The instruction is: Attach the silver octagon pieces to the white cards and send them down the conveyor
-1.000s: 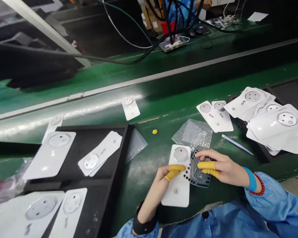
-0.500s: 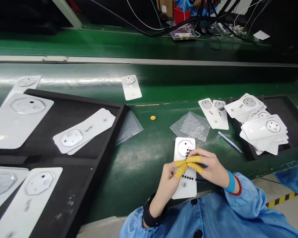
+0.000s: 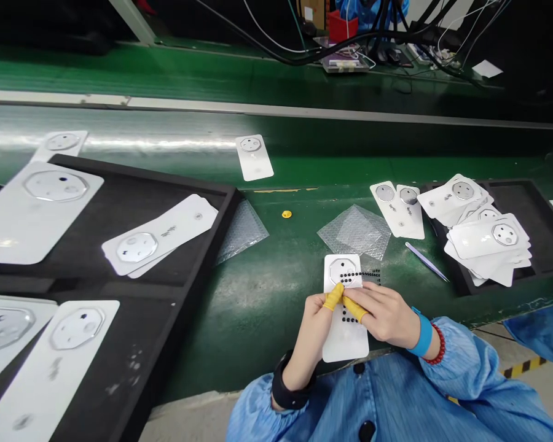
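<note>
In the frame's lower centre-right, our left hand [image 3: 317, 316] and right hand [image 3: 386, 312] pinch a clear, black-dotted plastic sheet [image 3: 362, 274] above a white rectangular panel [image 3: 345, 342]

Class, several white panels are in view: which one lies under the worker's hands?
The white panel at lower centre, partly covered by the left hand and right hand. It alone has rows of small black dots over it.
</note>
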`<state>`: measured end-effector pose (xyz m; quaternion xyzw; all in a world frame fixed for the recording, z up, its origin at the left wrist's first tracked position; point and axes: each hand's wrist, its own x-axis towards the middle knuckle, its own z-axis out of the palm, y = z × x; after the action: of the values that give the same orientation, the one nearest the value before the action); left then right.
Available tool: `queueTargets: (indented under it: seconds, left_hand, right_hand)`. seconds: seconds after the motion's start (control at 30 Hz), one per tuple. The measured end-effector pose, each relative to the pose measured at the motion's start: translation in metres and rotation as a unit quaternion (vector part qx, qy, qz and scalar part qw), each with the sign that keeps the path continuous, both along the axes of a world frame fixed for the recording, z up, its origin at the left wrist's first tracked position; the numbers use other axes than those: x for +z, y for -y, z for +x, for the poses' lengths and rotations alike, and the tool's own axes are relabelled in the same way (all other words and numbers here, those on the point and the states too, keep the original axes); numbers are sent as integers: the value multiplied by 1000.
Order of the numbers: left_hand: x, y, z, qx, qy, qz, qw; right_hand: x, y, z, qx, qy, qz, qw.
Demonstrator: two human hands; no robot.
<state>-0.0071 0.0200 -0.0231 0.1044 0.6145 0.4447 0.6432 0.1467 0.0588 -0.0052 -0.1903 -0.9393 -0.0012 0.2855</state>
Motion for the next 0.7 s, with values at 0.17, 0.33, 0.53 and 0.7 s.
queueTargets:
  seconds: [0.17,0.33,0.53,0.7]
  left_hand:
    - [-7,1,-2,29,19,-7,999]
    - [-16,1,-1,70,36,-18,997]
    - [-7,-3,1,80,66,-33,994]
    - [11,-4,3,60,94,-22,994]
  right_hand:
    - [-5,0,0,22,18,43,999]
    - [-5,-7,-1,51,78,49,994]
    - [1,-16,9,35,33,-83,995]
    - [4,-14,13,26,-74,-160,984]
